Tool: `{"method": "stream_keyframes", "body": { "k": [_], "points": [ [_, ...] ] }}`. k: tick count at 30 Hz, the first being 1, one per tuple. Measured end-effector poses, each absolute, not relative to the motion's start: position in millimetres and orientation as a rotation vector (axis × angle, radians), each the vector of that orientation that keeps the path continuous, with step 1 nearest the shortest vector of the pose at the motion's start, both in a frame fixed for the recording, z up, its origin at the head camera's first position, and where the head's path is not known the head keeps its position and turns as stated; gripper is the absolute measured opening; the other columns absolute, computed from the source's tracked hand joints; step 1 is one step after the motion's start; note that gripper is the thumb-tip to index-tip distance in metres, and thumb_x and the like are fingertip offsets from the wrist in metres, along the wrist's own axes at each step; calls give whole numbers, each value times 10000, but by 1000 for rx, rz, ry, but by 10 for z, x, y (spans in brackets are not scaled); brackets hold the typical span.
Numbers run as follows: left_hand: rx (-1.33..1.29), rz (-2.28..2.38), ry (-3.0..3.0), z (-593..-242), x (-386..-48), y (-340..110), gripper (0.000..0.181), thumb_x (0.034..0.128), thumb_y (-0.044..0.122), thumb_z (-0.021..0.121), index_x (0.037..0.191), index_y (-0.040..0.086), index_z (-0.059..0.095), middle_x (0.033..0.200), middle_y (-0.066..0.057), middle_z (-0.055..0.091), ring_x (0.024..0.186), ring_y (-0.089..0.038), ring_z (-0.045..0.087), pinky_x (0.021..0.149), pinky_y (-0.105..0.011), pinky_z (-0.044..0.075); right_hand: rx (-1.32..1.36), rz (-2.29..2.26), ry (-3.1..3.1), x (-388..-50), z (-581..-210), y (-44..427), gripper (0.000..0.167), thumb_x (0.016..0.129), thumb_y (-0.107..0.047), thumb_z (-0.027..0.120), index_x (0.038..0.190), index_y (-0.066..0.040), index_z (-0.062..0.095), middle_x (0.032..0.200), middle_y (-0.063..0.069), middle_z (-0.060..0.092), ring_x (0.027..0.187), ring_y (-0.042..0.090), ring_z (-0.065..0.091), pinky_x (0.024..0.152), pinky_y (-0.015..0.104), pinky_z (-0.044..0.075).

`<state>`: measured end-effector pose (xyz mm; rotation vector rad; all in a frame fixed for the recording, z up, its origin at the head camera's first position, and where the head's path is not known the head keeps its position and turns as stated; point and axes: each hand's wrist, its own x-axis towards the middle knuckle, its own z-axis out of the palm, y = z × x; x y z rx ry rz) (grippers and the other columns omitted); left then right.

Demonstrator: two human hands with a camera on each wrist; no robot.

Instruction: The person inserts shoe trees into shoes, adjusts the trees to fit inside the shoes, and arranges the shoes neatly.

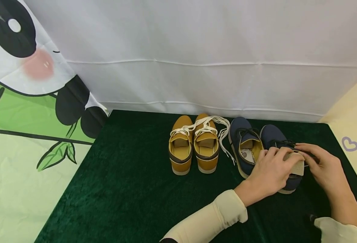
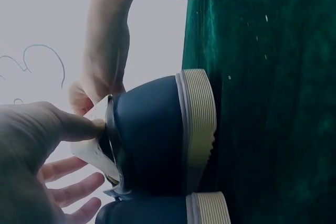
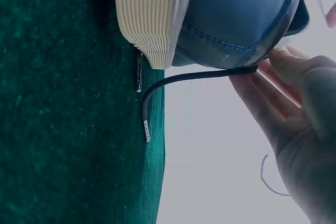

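Two navy shoes stand side by side, and both hands are at the right-hand navy shoe (image 1: pixel 272 135). Over its opening a beige flap (image 1: pixel 298 167), which looks like its tongue, is folded back. My left hand (image 1: pixel 271 168) pinches this flap, the thumb (image 2: pixel 84 128) on top and the other fingers spread behind. At the shoe's right side, my right hand (image 1: pixel 327 165) pinches a dark shoelace (image 3: pixel 194 75) close to the shoe's edge. The lace's tipped end hangs free. The left-hand navy shoe (image 1: pixel 240 162) is laced, with a pale label inside.
Left of the navy pair stand two mustard shoes, one (image 1: pixel 180 162) beside the other (image 1: pixel 207 162). Their long white laces (image 1: pixel 224 130) trail right, towards the navy pair. All rest on a dark green cloth (image 1: pixel 120 189), with a white curtain (image 1: pixel 196 84) behind.
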<state>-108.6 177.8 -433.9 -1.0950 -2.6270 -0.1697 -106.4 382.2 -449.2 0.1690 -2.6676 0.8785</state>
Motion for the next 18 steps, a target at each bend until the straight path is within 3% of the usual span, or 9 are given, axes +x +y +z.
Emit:
{"method": "stream_keyframes", "body": {
  "k": [3,7,10,18],
  "points": [
    [-1101,-139,-2656,-4334,-1136,1780,584,1038,478,592,1578,409,380,1571,123,469,1379,-139,477,1087,-300,423,192,893,-2712,-1054,-4491,3857,291,1065,-89,579,1340,-73,672,1320,233,661,1055,-333,297,813,-81,266],
    [-1155,-189,-2707,-4302,-1217,1759,581,1049,457,560,1590,393,359,1610,100,430,1475,-177,378,1138,-354,403,255,990,-2775,-1019,-4486,3951,356,1090,-154,548,1436,-99,606,1399,-156,592,1102,-329,306,797,-65,316],
    [-1236,-278,-2801,-4255,-1312,1719,631,1050,408,551,1622,404,284,1663,102,356,1550,-176,276,1201,-380,337,326,1067,-2801,-984,-4471,4029,434,1080,-132,561,1512,-101,525,1331,-415,435,1123,-314,333,793,-50,351],
    [-1396,-271,-2949,-4177,-1565,1593,742,1027,556,558,1653,362,210,1662,159,338,1570,-90,232,1277,-351,229,510,1203,-2862,-912,-4469,4121,633,1034,-36,612,1608,-79,347,1412,-415,291,1140,-301,354,831,-10,424]
  ]
}}
